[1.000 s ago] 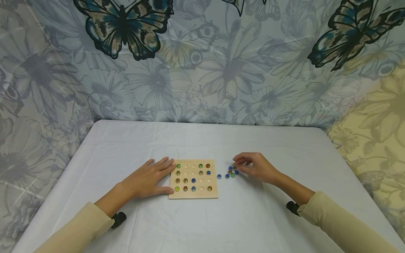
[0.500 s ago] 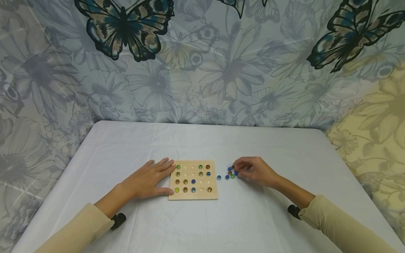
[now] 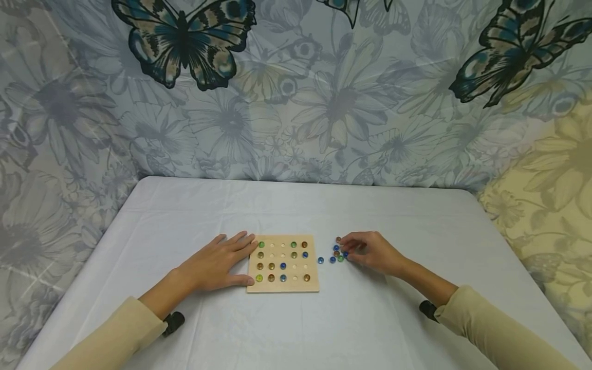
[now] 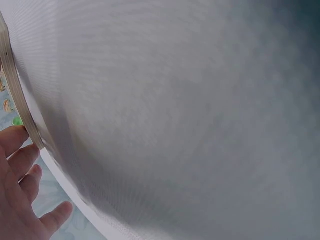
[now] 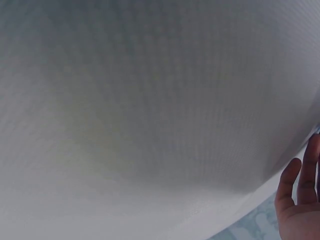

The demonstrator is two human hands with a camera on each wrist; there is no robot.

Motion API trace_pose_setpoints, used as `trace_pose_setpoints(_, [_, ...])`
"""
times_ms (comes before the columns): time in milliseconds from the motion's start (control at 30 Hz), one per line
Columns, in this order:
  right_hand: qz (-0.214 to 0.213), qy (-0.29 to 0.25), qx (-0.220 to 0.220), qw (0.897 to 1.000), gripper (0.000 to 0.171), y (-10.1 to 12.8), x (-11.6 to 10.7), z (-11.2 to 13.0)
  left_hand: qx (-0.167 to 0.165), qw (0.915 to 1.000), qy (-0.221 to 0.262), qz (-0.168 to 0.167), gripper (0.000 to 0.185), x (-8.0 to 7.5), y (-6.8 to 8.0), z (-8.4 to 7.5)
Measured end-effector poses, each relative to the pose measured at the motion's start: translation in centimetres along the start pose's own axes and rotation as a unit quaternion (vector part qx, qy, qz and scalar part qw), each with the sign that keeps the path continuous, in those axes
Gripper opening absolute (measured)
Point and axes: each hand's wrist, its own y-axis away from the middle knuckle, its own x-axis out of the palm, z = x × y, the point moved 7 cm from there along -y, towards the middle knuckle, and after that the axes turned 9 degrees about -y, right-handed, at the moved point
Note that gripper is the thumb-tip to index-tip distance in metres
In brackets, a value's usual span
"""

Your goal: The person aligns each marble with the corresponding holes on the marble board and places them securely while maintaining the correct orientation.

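Note:
A light wooden board (image 3: 289, 286) with rows of round hollows lies on the white table. Green, amber, brown and blue glass marbles sit in many of the hollows; others hold none. My left hand (image 3: 222, 263) rests at the board's left side, fingers spread, with its thumb on the near left corner. In the left wrist view its fingertips touch the board's edge (image 4: 19, 95). My right hand (image 3: 376, 251) reaches over the loose marbles, fingers bent and apart from the thumb. Its index fingertip is right at a brown marble (image 3: 338, 239), and the thumb is beside a blue marble (image 3: 345, 254).
A small cluster of loose marbles, including a green marble (image 3: 340, 259), lies right of the board. One light blue marble (image 3: 321, 260) sits nearer the board. The white-covered table (image 3: 388, 324) ends at the back against a butterfly-and-flower cloth (image 3: 296, 103).
My right hand has lowered slightly toward me over the cluster. The brown marble near its index fingertip has shifted away and left. The left hand stays on the board.

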Motion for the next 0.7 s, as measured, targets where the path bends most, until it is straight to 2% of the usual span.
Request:
trace_pose_setpoints(400, [-0.013, 0.001, -0.012, 1.000, 0.031, 0.1, -0.3, 0.5, 0.002, 1.0000, -0.004, -0.004, 0.087, 0.2, -0.1, 0.1])
trace_pose_setpoints(700, [-0.023, -0.027, -0.039, 0.999, 0.031, -0.6, 0.3, 1.9, 0.003, 1.0000, -0.007, -0.003, 0.087, 0.2, -0.1, 0.1])
